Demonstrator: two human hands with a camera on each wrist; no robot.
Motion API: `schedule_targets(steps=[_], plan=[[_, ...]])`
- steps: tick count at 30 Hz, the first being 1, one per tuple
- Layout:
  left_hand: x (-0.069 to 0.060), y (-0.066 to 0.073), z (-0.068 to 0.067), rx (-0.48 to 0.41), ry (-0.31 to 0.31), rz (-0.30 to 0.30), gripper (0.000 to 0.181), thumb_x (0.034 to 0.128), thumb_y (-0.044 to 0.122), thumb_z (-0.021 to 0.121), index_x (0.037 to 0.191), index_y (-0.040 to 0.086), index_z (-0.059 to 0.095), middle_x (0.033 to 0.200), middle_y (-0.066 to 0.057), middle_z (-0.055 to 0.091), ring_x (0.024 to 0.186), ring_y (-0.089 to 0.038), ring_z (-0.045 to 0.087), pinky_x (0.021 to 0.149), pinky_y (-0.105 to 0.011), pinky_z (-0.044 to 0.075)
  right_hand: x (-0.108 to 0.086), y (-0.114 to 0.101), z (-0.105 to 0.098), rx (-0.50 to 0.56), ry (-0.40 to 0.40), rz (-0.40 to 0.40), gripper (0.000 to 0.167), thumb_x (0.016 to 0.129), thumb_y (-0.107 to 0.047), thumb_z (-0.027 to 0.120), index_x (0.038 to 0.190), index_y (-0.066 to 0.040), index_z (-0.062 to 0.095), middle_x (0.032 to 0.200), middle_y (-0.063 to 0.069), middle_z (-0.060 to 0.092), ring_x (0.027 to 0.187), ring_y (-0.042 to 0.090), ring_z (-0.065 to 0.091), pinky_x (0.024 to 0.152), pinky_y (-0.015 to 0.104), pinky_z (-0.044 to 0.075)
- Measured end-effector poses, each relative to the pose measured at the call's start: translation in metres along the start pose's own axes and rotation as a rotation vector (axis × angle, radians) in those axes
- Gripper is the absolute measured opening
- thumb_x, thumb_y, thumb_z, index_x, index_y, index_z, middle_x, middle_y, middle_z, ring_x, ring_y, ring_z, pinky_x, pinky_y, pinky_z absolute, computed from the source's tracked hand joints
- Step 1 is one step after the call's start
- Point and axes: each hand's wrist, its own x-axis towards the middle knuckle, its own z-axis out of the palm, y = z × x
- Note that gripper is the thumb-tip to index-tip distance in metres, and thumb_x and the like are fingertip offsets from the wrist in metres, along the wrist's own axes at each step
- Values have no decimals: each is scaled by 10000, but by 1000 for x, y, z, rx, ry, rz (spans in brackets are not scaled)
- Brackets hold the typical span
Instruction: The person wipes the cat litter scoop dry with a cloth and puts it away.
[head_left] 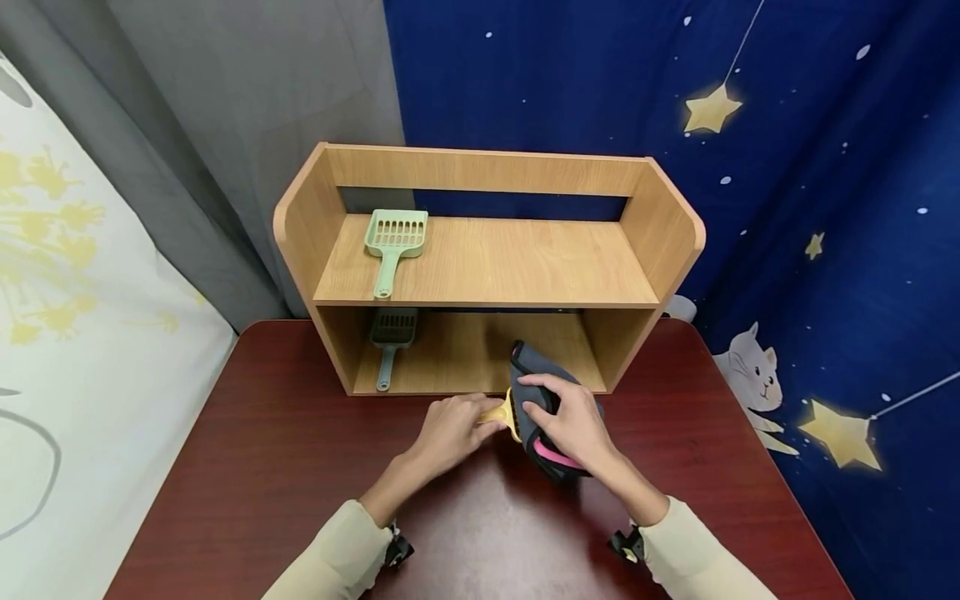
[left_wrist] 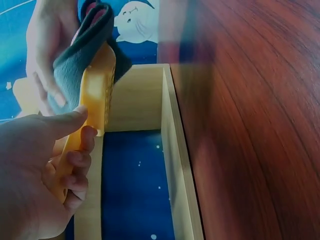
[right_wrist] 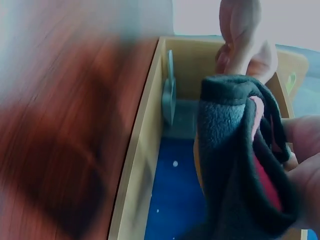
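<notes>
My left hand (head_left: pixel 453 427) holds a yellow litter scoop (left_wrist: pixel 96 92) by its handle, the thumb lying along it in the left wrist view. The scoop's head points to the right, partly covered by a grey cloth (head_left: pixel 534 365) with black edging and pink on its inner side. My right hand (head_left: pixel 576 421) grips this folded cloth against the scoop's head. In the right wrist view the cloth (right_wrist: pixel 222 132) hides most of the scoop. Both hands are above the table, just in front of the wooden shelf (head_left: pixel 480 305).
On the upper shelf board lies a light green litter scoop (head_left: pixel 398 235). A grey litter scoop (head_left: pixel 393 327) lies on the lower board, left side. Under the shelf is a dark red table (head_left: pixel 300 475). Grey and blue star-patterned curtains (head_left: pixel 540 75) hang behind.
</notes>
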Motion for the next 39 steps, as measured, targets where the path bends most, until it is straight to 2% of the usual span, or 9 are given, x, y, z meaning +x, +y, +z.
schedule_targets(steps=[5, 12, 15, 18, 20, 23, 25, 30, 39], plan=[[1, 2, -1, 1, 12, -1, 334, 930, 316, 828, 1205, 128, 808, 1054, -8, 792, 796, -163, 725, 586, -358, 520, 4, -9, 5, 67, 61, 24, 381, 865, -113, 880, 1221, -222, 796, 1173, 34, 789, 1109, 233, 723, 897, 462, 572], [2, -2, -7, 4, 10, 7, 343, 937, 352, 811, 1217, 154, 808, 1103, 27, 796, 726, -141, 694, 544, -312, 461, 1, 1, -6, 14, 18, 4, 363, 892, -118, 856, 1240, -196, 787, 1201, 38, 783, 1100, 247, 729, 902, 449, 574], [1, -5, -10, 3, 21, -1, 357, 934, 359, 811, 1233, 163, 807, 1158, 37, 794, 787, -171, 741, 536, -316, 461, -2, 12, -17, -21, 41, 11, 371, 885, -100, 858, 1238, -192, 788, 1180, 73, 786, 973, 190, 730, 792, 367, 573], [0, -9, -11, -7, 25, -9, 369, 931, 347, 817, 1239, 144, 804, 1197, 14, 788, 845, -205, 766, 529, -329, 471, -5, 22, -32, -35, 76, 35, 387, 865, -71, 869, 1228, -182, 792, 1135, 95, 791, 735, 105, 639, 640, 278, 506], [-1, -11, -12, -11, 22, -11, 368, 933, 332, 817, 1243, 135, 801, 1203, 0, 787, 872, -220, 774, 538, -346, 491, -6, 28, -42, -27, 87, 62, 398, 861, -58, 869, 1231, -182, 791, 920, 84, 780, 590, 57, 524, 545, 243, 434], [-1, -14, -14, -24, 17, -21, 372, 936, 319, 815, 1249, 118, 797, 1198, -15, 787, 902, -232, 777, 582, -392, 535, -9, 35, -54, -5, 100, 100, 405, 865, -57, 866, 1239, -189, 785, 673, 22, 616, 479, 17, 377, 465, 218, 354], [-1, -16, -16, -34, 18, -33, 369, 936, 304, 817, 1253, 117, 795, 1187, -18, 789, 918, -239, 777, 616, -423, 555, -10, 38, -61, 20, 115, 119, 405, 872, -60, 861, 1243, -202, 781, 651, -8, 552, 459, -1, 356, 451, 205, 346], [-2, -21, -21, -51, 20, -51, 368, 930, 276, 828, 1253, 103, 793, 1168, -37, 792, 925, -245, 774, 658, -449, 571, -17, 42, -68, 61, 177, 116, 395, 882, -71, 860, 1243, -209, 779, 750, 37, 682, 483, 3, 446, 483, 171, 393], [1, -29, -28, -50, 18, -70, 351, 938, 269, 822, 1243, 97, 795, 1104, -53, 797, 876, -258, 756, 660, -472, 559, -28, 41, -64, 168, 229, 86, 413, 870, -91, 883, 1260, -171, 774, 760, 61, 717, 568, 64, 602, 528, 161, 469]])
